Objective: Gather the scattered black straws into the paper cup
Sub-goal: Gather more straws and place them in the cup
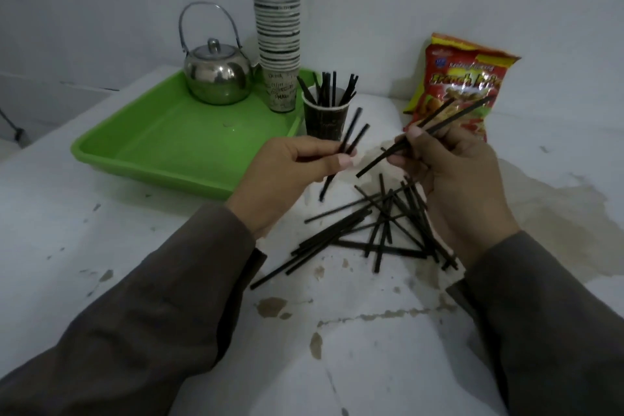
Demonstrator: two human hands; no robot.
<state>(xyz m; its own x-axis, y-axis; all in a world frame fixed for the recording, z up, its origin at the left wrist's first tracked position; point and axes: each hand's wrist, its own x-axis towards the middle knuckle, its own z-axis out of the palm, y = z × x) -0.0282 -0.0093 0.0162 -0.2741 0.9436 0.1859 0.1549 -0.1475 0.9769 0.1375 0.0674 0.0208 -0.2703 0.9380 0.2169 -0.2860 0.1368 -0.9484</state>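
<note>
A dark paper cup (324, 123) stands on the white table beside the green tray, with several black straws (329, 88) upright in it. My left hand (287, 179) is raised in front of the cup and pinches two black straws (353, 137) that point up toward it. My right hand (459, 179) is level with it to the right and grips a few black straws (449, 116) that slant up to the right. Below both hands a loose pile of several black straws (364, 230) lies crisscrossed on the table.
A green tray (162, 142) at the left holds a steel kettle (217, 74) and a tall stack of paper cups (277, 37). A red snack bag (459, 78) leans on the wall behind my right hand. The white table (135, 246) is stained and chipped.
</note>
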